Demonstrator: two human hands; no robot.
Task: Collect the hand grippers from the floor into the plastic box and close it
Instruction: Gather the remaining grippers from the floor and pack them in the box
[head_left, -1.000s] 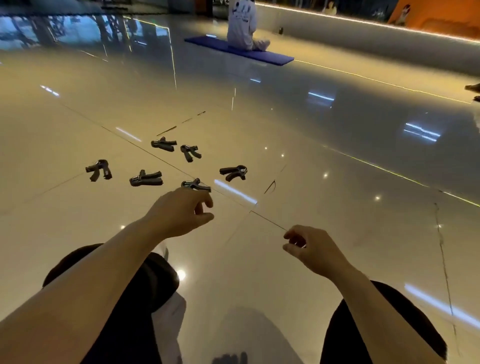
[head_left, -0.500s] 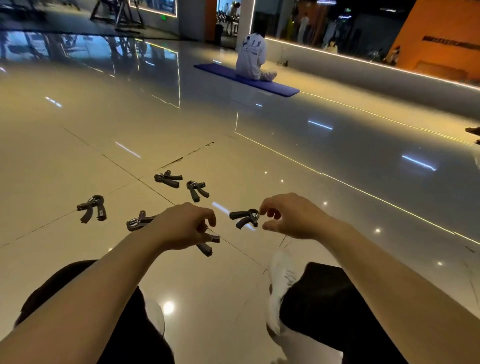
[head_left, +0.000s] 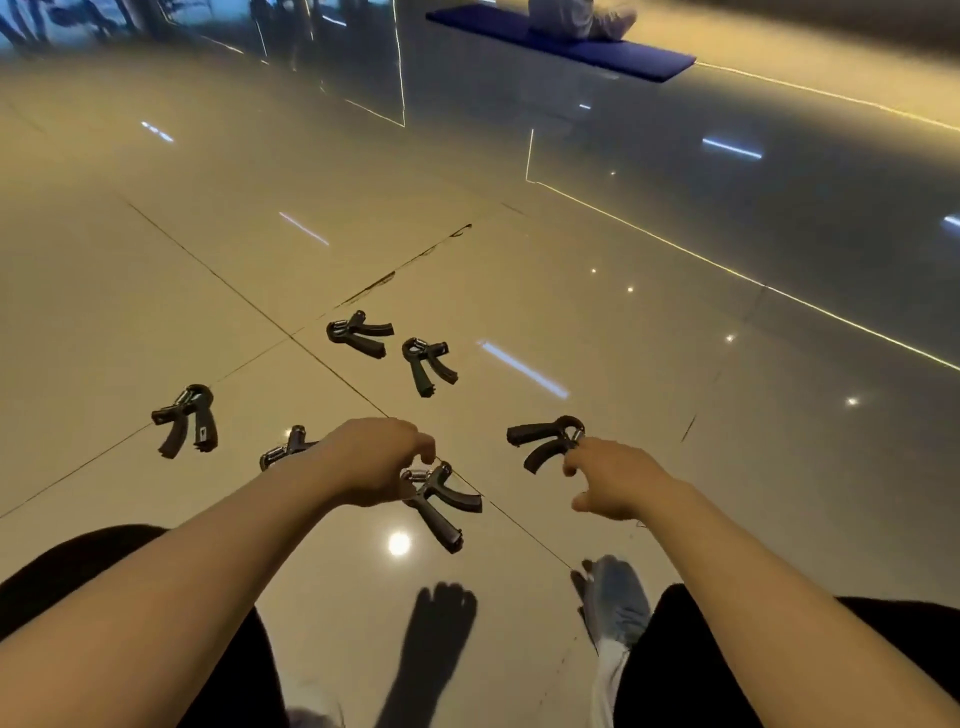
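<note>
We have our left hand (head_left: 371, 460) curled down over a hand gripper (head_left: 439, 501), fingers bent tight around its spring end, the two black handles sticking out toward us and to the right; whether it is lifted off the floor (head_left: 156, 291) we cannot tell. Our right hand (head_left: 615, 480) is half open, fingertips (head_left: 571, 460) touching the coil end of a second gripper (head_left: 545, 441), thumb loose and apart, nothing clamped. Another gripper (head_left: 288, 452) pokes out from behind our left wrist, mostly hidden. One more (head_left: 187, 418) lies well to the left, and two (head_left: 358, 332) (head_left: 426, 361) sit farther out near the crossing of the tile seams (all handles splayed open). The plastic box is not in view. Open floor runs wide to the right and ahead of the grippers. Closer in, our dark-trousered knees (head_left: 727, 649) and a light shoe (head_left: 615, 608) bound the near edge. Far off, a blue mat (head_left: 623, 52) with a seated person (head_left: 582, 18) on it lies at the top edge.
</note>
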